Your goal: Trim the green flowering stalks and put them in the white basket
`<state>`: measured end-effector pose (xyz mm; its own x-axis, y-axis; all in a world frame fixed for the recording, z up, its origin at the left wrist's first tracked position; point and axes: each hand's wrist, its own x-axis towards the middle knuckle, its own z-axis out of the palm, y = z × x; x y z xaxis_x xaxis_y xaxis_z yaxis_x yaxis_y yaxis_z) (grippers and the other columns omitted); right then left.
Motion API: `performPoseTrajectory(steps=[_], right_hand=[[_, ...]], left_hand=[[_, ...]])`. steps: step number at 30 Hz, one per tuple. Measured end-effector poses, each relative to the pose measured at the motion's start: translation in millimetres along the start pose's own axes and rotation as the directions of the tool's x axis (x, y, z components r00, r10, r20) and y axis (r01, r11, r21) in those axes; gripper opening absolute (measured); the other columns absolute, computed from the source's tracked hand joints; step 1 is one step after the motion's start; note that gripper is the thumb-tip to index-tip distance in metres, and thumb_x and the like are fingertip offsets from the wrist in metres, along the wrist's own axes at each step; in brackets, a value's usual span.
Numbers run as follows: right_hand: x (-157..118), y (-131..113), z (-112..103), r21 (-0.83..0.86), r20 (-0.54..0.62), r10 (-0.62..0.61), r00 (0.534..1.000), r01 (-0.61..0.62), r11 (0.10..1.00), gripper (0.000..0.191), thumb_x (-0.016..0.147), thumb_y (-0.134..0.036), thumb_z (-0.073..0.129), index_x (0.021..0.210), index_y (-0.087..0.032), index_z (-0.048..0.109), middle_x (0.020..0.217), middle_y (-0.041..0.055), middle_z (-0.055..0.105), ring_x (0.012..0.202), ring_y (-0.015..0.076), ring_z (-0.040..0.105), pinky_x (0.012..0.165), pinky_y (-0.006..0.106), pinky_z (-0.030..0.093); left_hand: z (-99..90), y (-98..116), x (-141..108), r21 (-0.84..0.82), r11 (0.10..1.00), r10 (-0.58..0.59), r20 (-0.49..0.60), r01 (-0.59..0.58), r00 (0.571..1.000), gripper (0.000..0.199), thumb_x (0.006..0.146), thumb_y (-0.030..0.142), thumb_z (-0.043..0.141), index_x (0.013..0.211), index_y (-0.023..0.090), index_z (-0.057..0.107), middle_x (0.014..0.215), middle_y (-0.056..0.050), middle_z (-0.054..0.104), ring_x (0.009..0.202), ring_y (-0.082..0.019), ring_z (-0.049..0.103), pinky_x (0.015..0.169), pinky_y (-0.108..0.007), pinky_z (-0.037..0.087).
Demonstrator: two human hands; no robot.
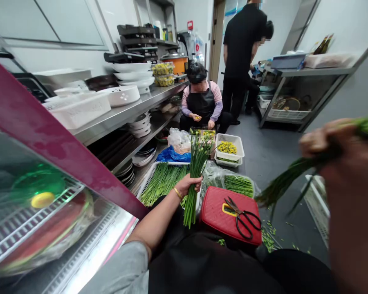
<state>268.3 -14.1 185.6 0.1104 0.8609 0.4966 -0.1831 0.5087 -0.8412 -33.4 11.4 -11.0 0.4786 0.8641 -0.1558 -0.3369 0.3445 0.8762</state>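
Note:
My left hand (pixel 190 185) is wrapped round an upright bundle of green stalks with small buds (pixel 198 157), its cut ends hanging below the fist. Raised at the far right and blurred, my right hand (pixel 328 141) grips a second green bunch (pixel 290 179) that slants down to the left. Black-handled scissors (pixel 243 216) lie on the red lid (pixel 216 212) in front of me. Just left of the held bundle, a white basket (pixel 145 181) is filled with loose green stalks. More stalks (pixel 238 184) lie in plastic behind the red lid.
A seated person (pixel 202 98) handles yellow flowers beside a white basket (pixel 237 143). Another person (pixel 243 45) stands behind. Steel shelving (pixel 125 108) with dishes runs along the left, beside a glass display case (pixel 79 143). Green clippings (pixel 270 237) litter the floor.

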Motion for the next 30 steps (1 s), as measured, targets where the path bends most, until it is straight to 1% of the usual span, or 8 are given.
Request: performPoseTrajectory(steps=[3,5,7,9,12,19,26,30], right_hand=[[-11.5,18.8,23.3,0.045,0.107,0.132,0.985,-0.138,0.989,0.041,0.058,-0.054,0.081,0.070,-0.023,0.058,0.051,-0.0013,0.056,0.048,0.0163,0.055,0.046,0.030,0.046],[-19.6,33.8,41.9,0.096,0.216,0.298,0.930,-0.324,0.941,0.046,0.057,-0.055,0.081,0.069,-0.022,0.052,0.048,-0.0042,0.051,0.041,0.0131,0.051,0.040,0.027,0.042],[-26.0,47.3,60.4,0.188,0.285,0.381,0.880,-0.441,0.877,0.048,0.060,-0.051,0.081,0.067,-0.020,0.045,0.045,-0.0089,0.040,0.033,0.0056,0.036,0.033,0.018,0.028],[-29.8,57.7,77.2,0.277,0.324,0.396,0.859,-0.487,0.828,0.049,0.059,-0.049,0.082,0.069,-0.020,0.044,0.045,-0.0123,0.030,0.031,0.0014,0.021,0.031,0.015,0.015],[-30.1,65.6,95.6,0.341,0.340,0.387,0.857,-0.496,0.799,0.049,0.056,-0.047,0.084,0.075,-0.021,0.047,0.044,-0.0140,0.026,0.032,0.0009,0.014,0.031,0.014,0.010],[-25.8,63.7,93.4,0.412,0.278,0.370,0.886,-0.458,0.788,0.047,0.061,-0.038,0.083,0.067,-0.020,0.040,0.045,-0.0130,0.022,0.034,0.0012,0.012,0.031,0.015,0.010],[-29.5,67.9,82.6,0.443,0.252,0.356,0.900,-0.434,0.785,0.045,0.063,-0.040,0.081,0.067,-0.021,0.041,0.046,-0.0124,0.017,0.034,0.0018,0.010,0.031,0.014,0.011],[-25.9,57.8,85.8,0.463,0.276,0.327,0.904,-0.423,0.779,0.045,0.063,-0.039,0.081,0.067,-0.021,0.041,0.047,-0.0122,0.018,0.035,0.0018,0.008,0.030,0.015,0.010]], left_hand=[[4.1,6.5,3.4,0.007,0.999,0.036,0.007,-0.036,0.999,0.041,0.058,0.037,0.081,0.073,0.014,0.050,0.047,0.007,0.046,0.038,-0.006,0.040,0.041,-0.021,0.031],[7.8,12.3,6.5,0.001,0.998,0.063,0.011,-0.063,0.998,0.041,0.057,0.037,0.082,0.073,0.014,0.052,0.048,0.006,0.049,0.040,-0.007,0.043,0.042,-0.021,0.033],[13.6,19.0,10.4,0.016,0.996,0.087,0.016,-0.087,0.996,0.040,0.057,0.037,0.083,0.074,0.012,0.057,0.056,0.000,0.058,0.048,-0.010,0.053,0.046,-0.022,0.038],[21.8,25.3,14.3,0.036,0.994,0.101,0.060,-0.103,0.993,0.041,0.057,0.037,0.083,0.078,0.009,0.063,0.073,-0.009,0.068,0.068,-0.017,0.064,0.058,-0.025,0.046],[35.3,29.0,17.5,0.015,0.998,0.064,0.183,-0.068,0.981,0.046,0.053,0.037,0.085,0.082,0.007,0.067,0.085,-0.014,0.070,0.083,-0.023,0.067,0.074,-0.031,0.050],[54.1,6.1,3.1,-0.146,0.984,-0.058,0.291,0.104,0.955,0.039,0.050,0.030,0.085,0.071,0.011,0.058,0.062,-0.003,0.062,0.055,-0.015,0.060,0.059,-0.029,0.048],[69.9,-11.2,-2.6,-0.209,0.968,-0.062,0.325,0.136,0.944,0.037,0.048,0.027,0.085,0.069,0.012,0.059,0.064,-0.003,0.063,0.057,-0.015,0.060,0.061,-0.027,0.049],[71.1,-13.5,6.9,-0.239,0.956,-0.044,0.453,0.169,0.890,0.030,0.049,0.025,0.079,0.066,0.012,0.058,0.060,-0.004,0.063,0.056,-0.016,0.060,0.060,-0.028,0.048]])
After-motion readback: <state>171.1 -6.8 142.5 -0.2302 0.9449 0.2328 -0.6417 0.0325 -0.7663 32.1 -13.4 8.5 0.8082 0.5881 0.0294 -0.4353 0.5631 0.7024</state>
